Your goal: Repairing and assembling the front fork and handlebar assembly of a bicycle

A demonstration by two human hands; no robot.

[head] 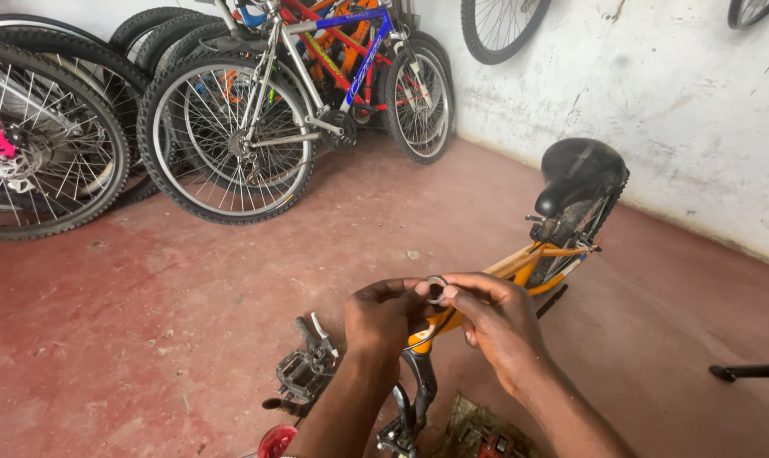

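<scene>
Red concrete floor spreads below a white wall, parked bicycles at eleven o'clock. Both hands meet at centre: left hand and right hand each grip a small metal ring by the fingertips, above an orange bike with a black saddle at two o'clock.

Parked bicycles lean at ten o'clock; a black saddle sits at two o'clock; a grey pedal lies at seven o'clock on the red floor.

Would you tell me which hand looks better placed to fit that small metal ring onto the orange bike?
Probably the right hand: its fingertips pinch the metal ring from above, directly over the orange bike frame. The left hand touches the ring's other side, and looks better suited to steadying.
</scene>
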